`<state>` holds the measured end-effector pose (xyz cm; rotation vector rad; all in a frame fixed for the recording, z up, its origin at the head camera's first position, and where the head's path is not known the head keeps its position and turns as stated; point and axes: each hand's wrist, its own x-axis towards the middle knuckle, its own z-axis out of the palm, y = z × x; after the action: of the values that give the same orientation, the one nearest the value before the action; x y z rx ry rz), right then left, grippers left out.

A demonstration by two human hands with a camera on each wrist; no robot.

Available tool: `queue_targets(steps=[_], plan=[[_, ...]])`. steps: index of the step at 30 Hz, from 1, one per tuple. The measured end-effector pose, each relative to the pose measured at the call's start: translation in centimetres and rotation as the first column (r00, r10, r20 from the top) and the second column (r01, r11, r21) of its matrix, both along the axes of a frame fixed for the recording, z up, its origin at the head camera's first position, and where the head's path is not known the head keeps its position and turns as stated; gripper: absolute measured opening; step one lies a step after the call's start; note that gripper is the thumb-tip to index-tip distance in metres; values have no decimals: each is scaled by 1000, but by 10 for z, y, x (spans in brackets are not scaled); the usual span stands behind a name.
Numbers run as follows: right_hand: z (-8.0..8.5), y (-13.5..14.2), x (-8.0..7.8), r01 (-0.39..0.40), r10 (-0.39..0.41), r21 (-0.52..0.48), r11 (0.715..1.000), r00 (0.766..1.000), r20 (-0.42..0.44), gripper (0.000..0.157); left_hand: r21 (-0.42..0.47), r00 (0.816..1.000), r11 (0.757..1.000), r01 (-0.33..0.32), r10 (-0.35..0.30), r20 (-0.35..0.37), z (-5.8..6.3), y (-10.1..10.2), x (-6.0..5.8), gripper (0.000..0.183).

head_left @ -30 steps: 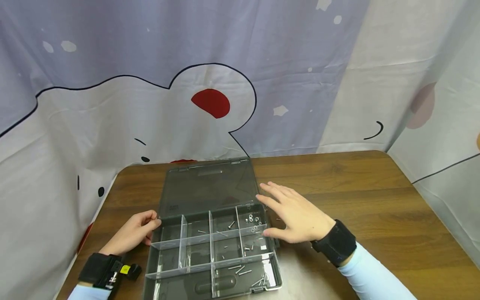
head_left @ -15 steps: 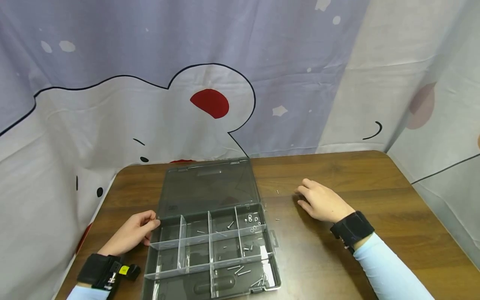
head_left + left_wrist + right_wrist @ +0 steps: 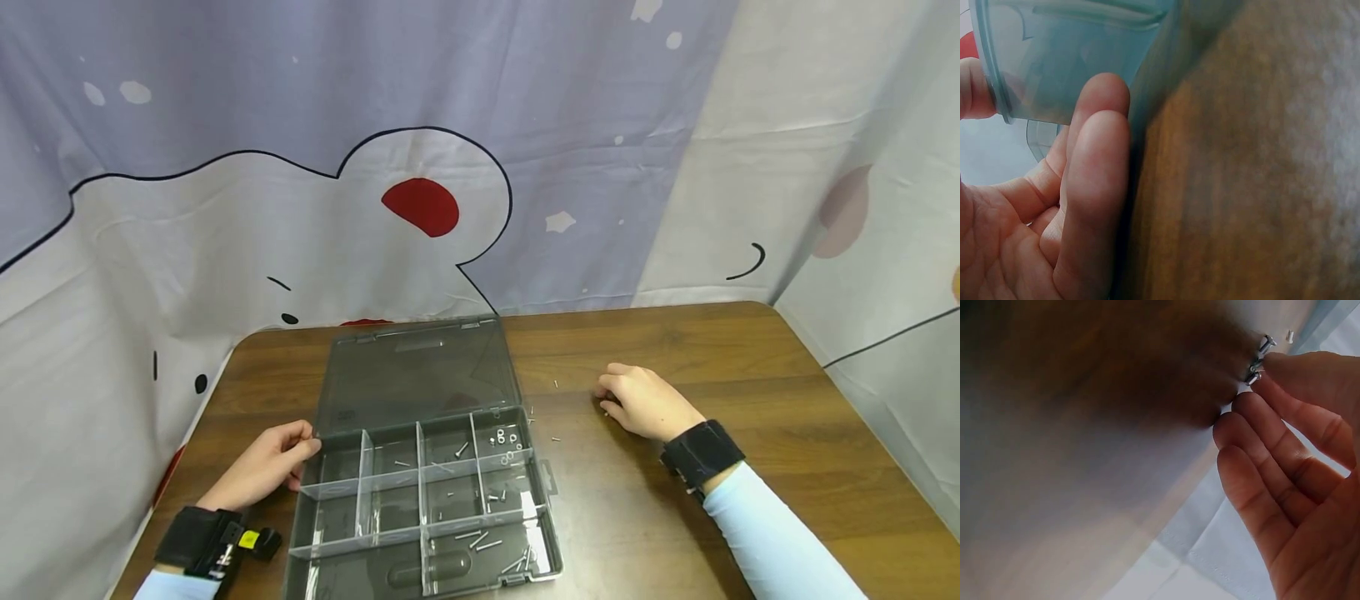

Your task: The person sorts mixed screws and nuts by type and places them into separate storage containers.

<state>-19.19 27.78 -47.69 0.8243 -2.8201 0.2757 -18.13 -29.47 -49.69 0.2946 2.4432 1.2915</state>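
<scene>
A grey see-through compartment box (image 3: 352,553) lies with its lid (image 3: 420,367) folded back on the table. My left hand (image 3: 262,467) grips its left side; in the left wrist view the thumb (image 3: 975,90) is at the edge and the fingers (image 3: 1094,156) are along the wall. To the right of the box, my right hand (image 3: 648,404) is lowered to the tabletop with fingers bent. In the right wrist view, its thumb and index fingertips meet at small metal screws (image 3: 1252,378), pinching one. Another screw (image 3: 1267,342) lies just beyond the thumb.
Several compartments hold small hardware: washers (image 3: 502,436), short screws (image 3: 493,497) and longer screws (image 3: 489,545). Loose small screws (image 3: 556,439) lie on the wooden table (image 3: 675,342) between the box and my right hand. A patterned curtain (image 3: 570,167) hangs behind the table.
My right hand has moved from above the box's right edge to the tabletop on the right, its spread fingers now bent. In the last half second it has barely shifted. The left hand stays put.
</scene>
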Motion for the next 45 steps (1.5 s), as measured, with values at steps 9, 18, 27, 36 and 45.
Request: queue_targets(steps=[9,18,27,36,45], plan=[[4,-11,-5,68,-68,-4,998,998,7,31,4,1000,1000,-3,3,7,-2,-1,-1,28],[8,-26,-10,138,-138,9,990,989,55,37,18,1000,1000,-1,1,4,-3,-1,0,27],[7,-38,-12,139,-137,-17,990,986,98,31,12,1000,1000,5,-5,3,-3,0,0,28],[6,-36,-9,119,-111,-54,991,984,138,25,7,1000,1000,9,-9,4,-2,0,1,30],[10,-31,-1,111,-101,-54,992,983,155,24,3,1000,1000,1,-1,-4,-1,0,1,29]])
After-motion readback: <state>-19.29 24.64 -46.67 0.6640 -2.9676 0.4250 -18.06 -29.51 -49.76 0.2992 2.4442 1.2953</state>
